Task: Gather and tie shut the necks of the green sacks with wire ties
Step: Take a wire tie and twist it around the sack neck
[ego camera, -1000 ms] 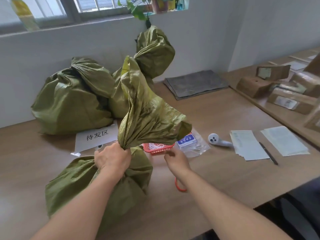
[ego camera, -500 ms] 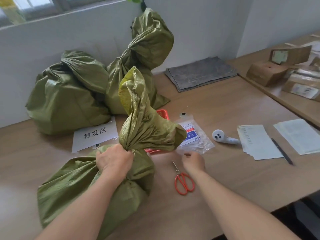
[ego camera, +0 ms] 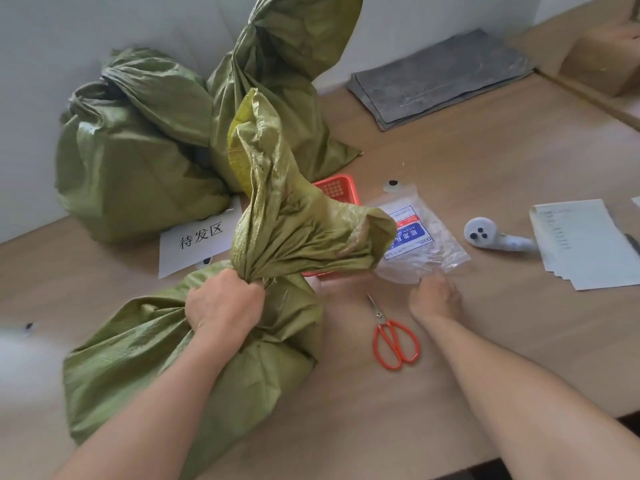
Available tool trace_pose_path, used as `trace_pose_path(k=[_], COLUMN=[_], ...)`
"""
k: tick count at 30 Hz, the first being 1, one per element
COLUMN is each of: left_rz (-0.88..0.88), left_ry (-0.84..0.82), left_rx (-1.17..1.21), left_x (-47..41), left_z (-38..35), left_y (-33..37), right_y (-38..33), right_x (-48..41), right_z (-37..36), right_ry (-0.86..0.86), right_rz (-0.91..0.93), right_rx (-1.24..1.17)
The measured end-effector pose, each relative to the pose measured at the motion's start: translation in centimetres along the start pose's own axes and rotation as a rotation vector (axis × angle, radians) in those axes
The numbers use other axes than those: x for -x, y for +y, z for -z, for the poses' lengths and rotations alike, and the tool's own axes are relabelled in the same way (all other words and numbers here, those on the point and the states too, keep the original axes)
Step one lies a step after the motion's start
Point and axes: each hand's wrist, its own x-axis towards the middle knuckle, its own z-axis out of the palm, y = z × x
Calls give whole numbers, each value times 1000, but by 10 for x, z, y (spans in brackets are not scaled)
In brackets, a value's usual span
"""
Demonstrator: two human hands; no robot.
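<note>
Nearest to us, at the lower left of the frame, the green sack [ego camera: 173, 368] lies on the wooden table [ego camera: 485, 161]. Our left hand [ego camera: 221, 303] is clenched tight around its gathered neck, and the loose top fans upward above the fist. At lower centre, orange-handled scissors [ego camera: 394, 341] lie flat between our forearms. Just right of them our right hand [ego camera: 434, 297] reaches the near edge of a clear plastic packet [ego camera: 419, 244] with a blue label. Its fingers are hidden behind the hand, so we cannot tell whether they pinch the packet. A red basket [ego camera: 337, 190] sits partly behind the sack's top, and a white paper sign [ego camera: 194, 242] lies to its left. At right are a white handheld device [ego camera: 491, 237] and a stack of papers [ego camera: 585, 244]. Farther off, at upper left, two tied green sacks [ego camera: 131, 161] stand against the wall. A folded grey mat [ego camera: 440, 77] lies at upper right.
</note>
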Motion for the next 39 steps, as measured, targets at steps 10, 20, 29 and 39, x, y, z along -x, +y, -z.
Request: trace_pose_path(k=[10, 20, 29, 39], left_rz=[4, -30, -56, 94], left_ry=[-1, 9, 13, -55], left_rx=[-14, 14, 65, 358], left_x=[-13, -11, 0, -3], left_z=[-5, -5, 2, 18], left_y=[-16, -18, -29, -100], right_y=[10, 3, -9, -52], right_x=[0, 11, 41, 79], right_z=[-9, -25, 16, 93], right_ry=[34, 114, -1, -93], right_rz=[76, -10, -83, -165], right_rx=[121, 45, 34, 5])
